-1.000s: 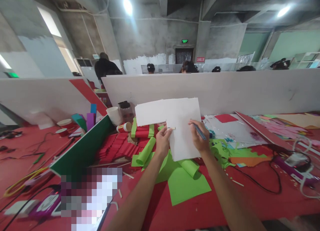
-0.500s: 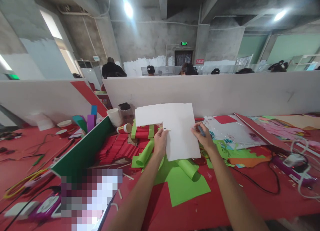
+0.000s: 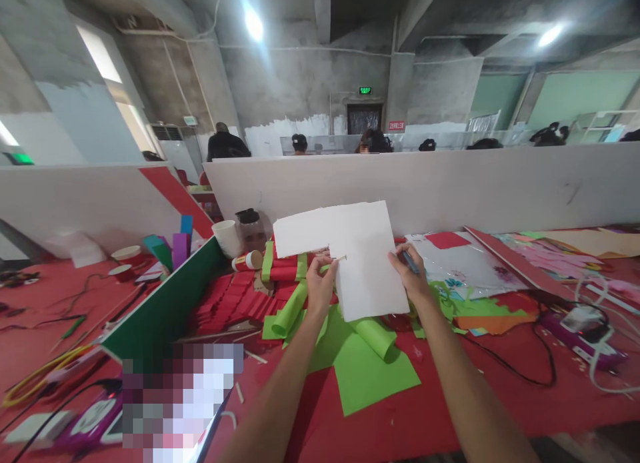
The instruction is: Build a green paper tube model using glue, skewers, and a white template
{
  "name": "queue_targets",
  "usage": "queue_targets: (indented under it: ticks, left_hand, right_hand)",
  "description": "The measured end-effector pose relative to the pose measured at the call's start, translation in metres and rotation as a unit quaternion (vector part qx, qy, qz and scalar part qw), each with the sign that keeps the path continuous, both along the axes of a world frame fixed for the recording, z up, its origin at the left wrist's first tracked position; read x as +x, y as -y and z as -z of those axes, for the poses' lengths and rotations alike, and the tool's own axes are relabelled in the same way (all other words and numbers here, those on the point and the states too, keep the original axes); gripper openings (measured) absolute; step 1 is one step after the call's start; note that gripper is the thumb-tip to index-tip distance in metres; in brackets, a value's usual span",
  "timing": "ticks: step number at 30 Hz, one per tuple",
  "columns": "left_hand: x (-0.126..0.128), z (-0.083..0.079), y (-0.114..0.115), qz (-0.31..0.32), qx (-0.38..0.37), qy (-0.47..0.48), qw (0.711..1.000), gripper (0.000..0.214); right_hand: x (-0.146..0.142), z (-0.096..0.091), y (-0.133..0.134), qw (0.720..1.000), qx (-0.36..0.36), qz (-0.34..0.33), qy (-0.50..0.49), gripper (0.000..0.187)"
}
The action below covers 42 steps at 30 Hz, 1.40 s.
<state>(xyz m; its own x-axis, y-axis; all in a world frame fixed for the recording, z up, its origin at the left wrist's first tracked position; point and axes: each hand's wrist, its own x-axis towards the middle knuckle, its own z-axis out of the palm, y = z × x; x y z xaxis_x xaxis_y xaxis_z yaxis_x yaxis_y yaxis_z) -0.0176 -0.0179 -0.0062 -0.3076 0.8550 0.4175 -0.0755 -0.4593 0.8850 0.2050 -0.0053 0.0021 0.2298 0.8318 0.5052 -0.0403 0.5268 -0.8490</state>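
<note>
A white sheet of board (image 3: 369, 269), with a notch cut into its lower left side, is held up above the table. At the inner corner of the notch, my left hand (image 3: 321, 283) pinches the edge, fingertips close to a small slit. My right hand (image 3: 411, 271) grips the board's right edge, thumb in front, and also keeps a dark pen-like tool (image 3: 411, 263) between its fingers; its exact kind is unclear. Under the board lie green sheets (image 3: 375, 376), one of them flat and others rolled up (image 3: 376, 339).
Stacked red folded pieces (image 3: 235, 296) lie left, beside a green panel (image 3: 165, 303). Behind them stand a white paper cup (image 3: 227, 237) and a dark-lidded jar (image 3: 251, 231). Green scraps (image 3: 465, 306) and a purple power strip (image 3: 583, 333) are on the right. A white partition (image 3: 400, 183) runs behind.
The board has tilted slightly and shifted a little right, along with both hands. My left fingers have moved slightly at the notch. The camera view has shifted a little.
</note>
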Motion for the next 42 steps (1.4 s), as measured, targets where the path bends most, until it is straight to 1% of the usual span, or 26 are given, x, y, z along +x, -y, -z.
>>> queue_targets:
  ticks: [4, 10, 14, 16, 18, 19, 20, 21, 23, 24, 25, 26, 27, 28, 29, 30, 31, 32, 33, 34, 35, 36, 38, 39, 40, 42]
  left_hand:
    - [0.000, -0.002, 0.001, -0.014, 0.001, 0.000, 1.000, 0.025]
    - [0.001, -0.002, 0.002, -0.002, -0.005, 0.013, 1.000, 0.026]
    - [-0.004, -0.002, -0.001, -0.020, 0.000, 0.017, 1.000, 0.025]
    - [-0.010, -0.004, -0.001, -0.021, -0.009, -0.020, 1.000, 0.022]
    - [-0.016, -0.010, 0.000, -0.017, -0.021, -0.120, 0.992, 0.014]
    - [-0.020, -0.013, 0.002, -0.020, -0.031, -0.198, 0.980, 0.009]
    - [-0.023, -0.016, 0.004, -0.031, -0.043, -0.293, 0.955, 0.004]
    - [-0.027, -0.018, 0.007, -0.053, -0.058, -0.395, 0.915, 0.006]
    - [-0.031, -0.021, 0.012, -0.092, -0.099, -0.551, 0.824, 0.018]
    - [-0.032, -0.021, 0.014, -0.099, -0.127, -0.605, 0.780, 0.023]
    - [-0.033, -0.020, 0.015, -0.099, -0.152, -0.641, 0.746, 0.026]
    - [-0.033, -0.019, 0.015, -0.094, -0.173, -0.661, 0.724, 0.027]
    - [-0.033, -0.018, 0.015, -0.088, -0.185, -0.665, 0.718, 0.028]
    - [-0.032, -0.018, 0.014, -0.079, -0.186, -0.651, 0.732, 0.027]
    - [-0.030, -0.019, 0.014, -0.063, -0.177, -0.618, 0.763, 0.026]
    - [-0.029, -0.021, 0.013, -0.036, -0.161, -0.568, 0.807, 0.025]
    - [-0.028, -0.024, 0.013, 0.006, -0.141, -0.502, 0.853, 0.024]
    - [-0.026, -0.027, 0.014, 0.060, -0.120, -0.426, 0.895, 0.024]
    - [-0.025, -0.031, 0.015, 0.122, -0.101, -0.347, 0.924, 0.026]
    - [-0.023, -0.035, 0.018, 0.182, -0.086, -0.273, 0.941, 0.030]
    - [-0.022, -0.038, 0.021, 0.236, -0.079, -0.206, 0.946, 0.035]
    - [-0.020, -0.041, 0.024, 0.285, -0.077, -0.150, 0.943, 0.040]
    - [-0.016, -0.041, 0.030, 0.357, -0.090, -0.087, 0.926, 0.047]
    - [-0.014, -0.040, 0.032, 0.375, -0.100, -0.080, 0.918, 0.048]
    - [-0.012, -0.038, 0.032, 0.379, -0.109, -0.082, 0.915, 0.046]
    - [-0.009, -0.033, 0.030, 0.346, -0.117, -0.081, 0.928, 0.040]
  right_hand:
    - [-0.001, 0.000, -0.001, 1.000, -0.004, 0.003, -0.008, 0.029]
    - [0.006, 0.001, -0.008, 0.998, 0.015, 0.060, -0.005, 0.030]
    - [0.023, -0.001, -0.014, 0.988, 0.042, 0.120, -0.083, 0.035]
    - [0.033, -0.002, -0.015, 0.980, 0.050, 0.147, -0.122, 0.036]
    - [0.040, -0.003, -0.015, 0.972, 0.055, 0.166, -0.154, 0.037]
    - [0.042, -0.003, -0.015, 0.969, 0.057, 0.172, -0.169, 0.038]
    - [0.042, -0.004, -0.015, 0.965, 0.058, 0.177, -0.186, 0.038]
    - [0.042, -0.004, -0.014, 0.961, 0.058, 0.180, -0.202, 0.038]
    - [0.040, -0.004, -0.013, 0.958, 0.056, 0.177, -0.219, 0.038]
    - [0.038, -0.003, -0.013, 0.958, 0.055, 0.174, -0.220, 0.037]
    - [0.037, -0.003, -0.013, 0.960, 0.056, 0.171, -0.214, 0.037]
    - [0.036, -0.002, -0.013, 0.963, 0.057, 0.168, -0.202, 0.036]
    - [0.036, -0.001, -0.013, 0.967, 0.060, 0.165, -0.187, 0.036]
    - [0.036, 0.000, -0.014, 0.970, 0.063, 0.162, -0.169, 0.036]
    - [0.037, 0.001, -0.015, 0.973, 0.066, 0.160, -0.152, 0.035]
    - [0.037, 0.002, -0.016, 0.976, 0.067, 0.158, -0.135, 0.035]
    - [0.038, 0.003, -0.016, 0.978, 0.068, 0.153, -0.121, 0.035]
    - [0.038, 0.003, -0.016, 0.980, 0.068, 0.147, -0.111, 0.035]
    - [0.038, 0.003, -0.016, 0.983, 0.066, 0.139, -0.104, 0.035]
    - [0.038, 0.002, -0.015, 0.985, 0.063, 0.129, -0.098, 0.034]
    - [0.036, 0.002, -0.014, 0.987, 0.060, 0.120, -0.091, 0.034]
    - [0.034, 0.001, -0.013, 0.989, 0.058, 0.112, -0.083, 0.034]
    - [0.028, -0.001, -0.010, 0.991, 0.055, 0.107, -0.060, 0.033]
    - [0.024, -0.001, -0.009, 0.991, 0.055, 0.109, -0.046, 0.033]
    - [0.020, -0.001, -0.009, 0.992, 0.054, 0.112, -0.034, 0.034]
    - [0.014, 0.000, -0.008, 0.992, 0.047, 0.114, -0.029, 0.034]
